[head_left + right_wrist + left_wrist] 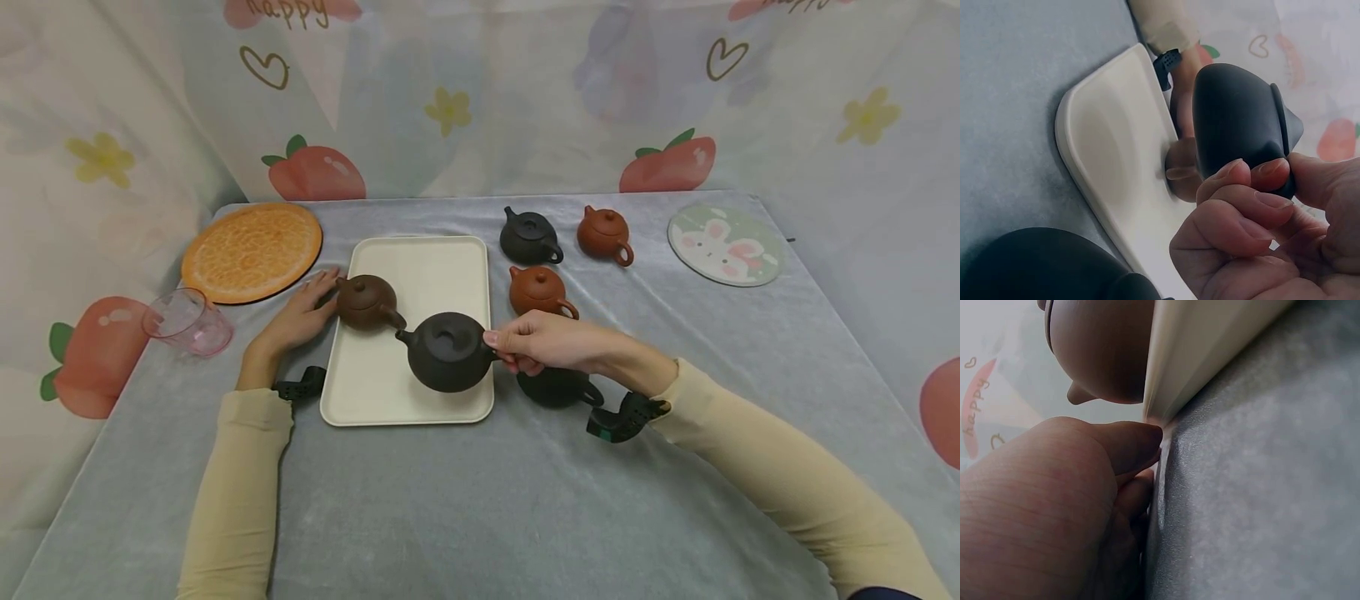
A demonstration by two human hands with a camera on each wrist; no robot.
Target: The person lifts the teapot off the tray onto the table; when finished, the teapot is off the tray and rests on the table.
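Note:
A cream tray [420, 275] lies on the grey cloth. A brown teapot [365, 301] stands on its far left part. My left hand [315, 293] lies flat beside the tray's left rim with straight fingers, next to that pot; in the left wrist view the thumb [1125, 445] touches the tray's edge [1210, 350] under the brown teapot [1104, 350]. My right hand [501, 343] pinches the handle of a dark teapot [447, 352] over the tray's near right part. The right wrist view shows the fingers [1250, 209] curled round the handle, the dark teapot [1235, 119] raised above the tray [1110, 156].
Right of the tray stand a black teapot [530, 237], two red-brown teapots [604, 233] [538, 290], and another black teapot [558, 387] under my right wrist. An orange round mat [252, 250] and a pink cup [187, 321] sit left; a bunny coaster [725, 244] far right.

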